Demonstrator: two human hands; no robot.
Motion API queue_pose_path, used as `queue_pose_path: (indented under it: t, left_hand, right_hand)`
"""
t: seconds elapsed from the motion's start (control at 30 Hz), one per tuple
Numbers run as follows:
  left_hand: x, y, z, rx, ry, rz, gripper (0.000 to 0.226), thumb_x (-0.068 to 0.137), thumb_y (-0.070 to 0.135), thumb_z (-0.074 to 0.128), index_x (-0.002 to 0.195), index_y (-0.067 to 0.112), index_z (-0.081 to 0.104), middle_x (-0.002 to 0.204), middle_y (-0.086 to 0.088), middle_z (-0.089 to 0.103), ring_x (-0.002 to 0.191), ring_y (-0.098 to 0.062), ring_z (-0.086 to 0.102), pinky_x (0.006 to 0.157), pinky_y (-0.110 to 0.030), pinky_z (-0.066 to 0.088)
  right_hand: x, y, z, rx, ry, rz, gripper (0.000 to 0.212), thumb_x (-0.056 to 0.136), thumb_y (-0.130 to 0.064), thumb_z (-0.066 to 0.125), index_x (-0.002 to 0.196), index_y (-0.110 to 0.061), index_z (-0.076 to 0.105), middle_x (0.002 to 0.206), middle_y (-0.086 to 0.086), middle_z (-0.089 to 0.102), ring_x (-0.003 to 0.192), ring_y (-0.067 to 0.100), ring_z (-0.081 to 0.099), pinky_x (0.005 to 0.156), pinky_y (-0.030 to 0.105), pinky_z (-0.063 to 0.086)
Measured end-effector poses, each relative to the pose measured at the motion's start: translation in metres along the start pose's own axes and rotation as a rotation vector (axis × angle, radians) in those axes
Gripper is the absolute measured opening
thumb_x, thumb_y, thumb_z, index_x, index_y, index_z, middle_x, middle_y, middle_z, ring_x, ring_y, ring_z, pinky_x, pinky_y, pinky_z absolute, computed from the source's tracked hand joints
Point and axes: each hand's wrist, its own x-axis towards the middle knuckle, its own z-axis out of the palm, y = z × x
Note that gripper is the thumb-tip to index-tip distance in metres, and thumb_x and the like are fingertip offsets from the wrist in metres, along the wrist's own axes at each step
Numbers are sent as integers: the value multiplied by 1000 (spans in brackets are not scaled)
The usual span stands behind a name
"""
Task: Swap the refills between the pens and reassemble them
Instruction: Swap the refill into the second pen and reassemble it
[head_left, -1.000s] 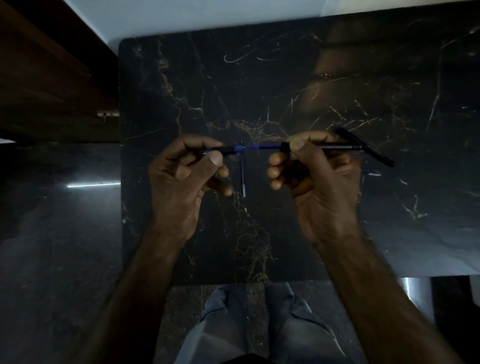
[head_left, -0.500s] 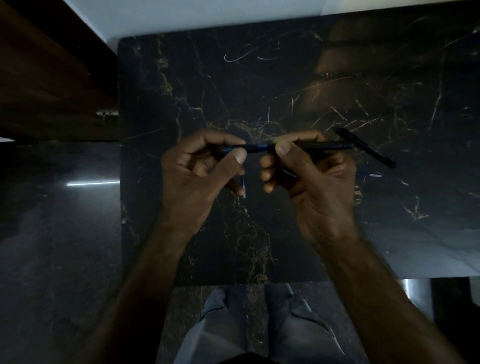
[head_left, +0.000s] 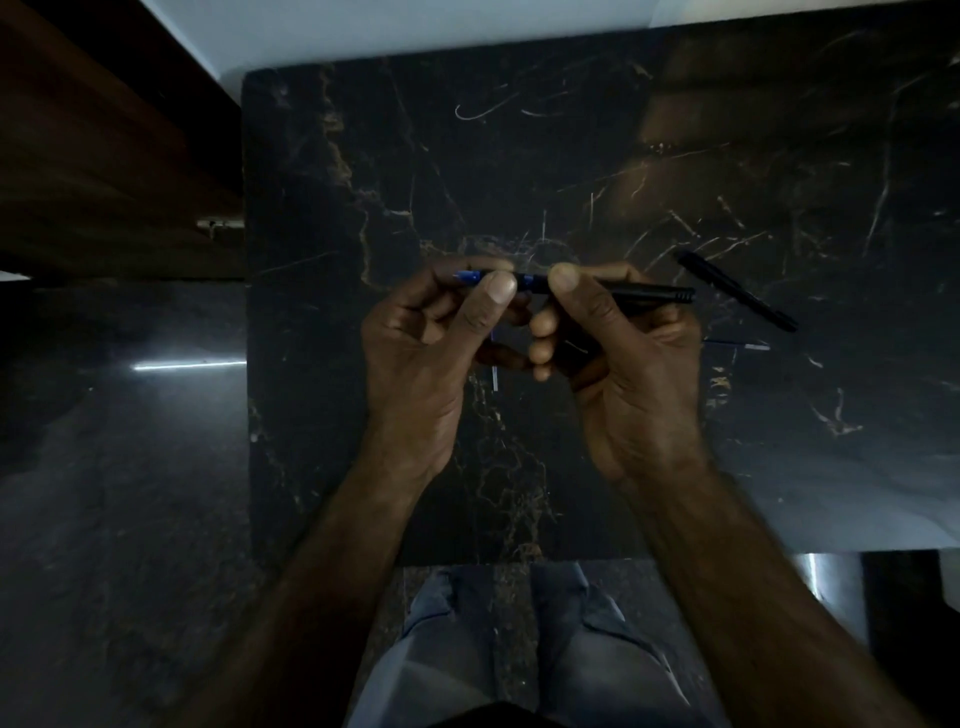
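Above the dark marble table (head_left: 571, 156), your left hand (head_left: 431, 348) pinches the blue pen tip (head_left: 470, 278) while your right hand (head_left: 623, 353) grips the black barrel (head_left: 649, 294), thumbs nearly touching, with another black pen (head_left: 737, 291) and a loose refill (head_left: 737, 344) lying just right.

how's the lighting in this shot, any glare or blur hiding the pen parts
Head view: dim overall, so the black pen barrel in the right hand nearly merges with the dark marble table. A warm reflection sits top right, a bright glare streak on the floor at left. The edges bend from the wide lens, the forearms look soft, and the blue tip at the left hand reads clearly.
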Motion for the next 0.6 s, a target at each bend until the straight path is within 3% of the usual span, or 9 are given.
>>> queue_pose_path:
  t: [0.2, 0.3, 0.43, 0.5, 0.6]
  left_hand:
    - [-6, -3, -6, 73, -43, 118, 18, 101, 1, 67, 117, 6, 74, 103, -4, 79, 90, -18, 79, 63, -30, 65]
    - [-8, -5, -8, 73, -86, 138, 22, 101, 2, 67, 123, 3, 72, 111, -3, 79, 97, -18, 79, 65, -29, 65]
    - [-11, -9, -7, 3, -117, 74, 20, 102, 4, 69, 121, 8, 71, 116, -1, 80, 103, -18, 79, 72, -29, 65]
    - [-12, -12, -6, -35, -57, 25, 20, 100, 9, 71, 120, 9, 72, 114, -3, 81, 101, -20, 80, 74, -32, 66]
    - [-11, -16, -5, -82, 65, -31, 23, 95, 16, 74, 117, 11, 75, 114, -8, 81, 98, -22, 80, 72, -31, 66]
  right_hand:
    - [-4, 4, 4, -98, 133, 9, 28, 100, -14, 71, 73, -19, 70, 58, -1, 63, 44, 11, 55, 42, 24, 43]
    - [-6, 7, 3, -137, 219, 45, 33, 100, -24, 72, 67, -22, 67, 57, -3, 62, 38, 8, 48, 40, 21, 35]
    - [-5, 8, -1, -183, 212, 173, 48, 101, -40, 69, 61, -14, 63, 46, -3, 51, 33, 11, 38, 43, 24, 29]
    - [-5, 9, -3, -217, 182, 222, 55, 99, -51, 66, 67, -7, 66, 46, -1, 51, 36, 14, 41, 43, 25, 33]
    - [-5, 8, -11, -164, 156, 207, 50, 96, -51, 68, 97, -1, 71, 62, 4, 61, 49, 17, 55, 47, 29, 45]
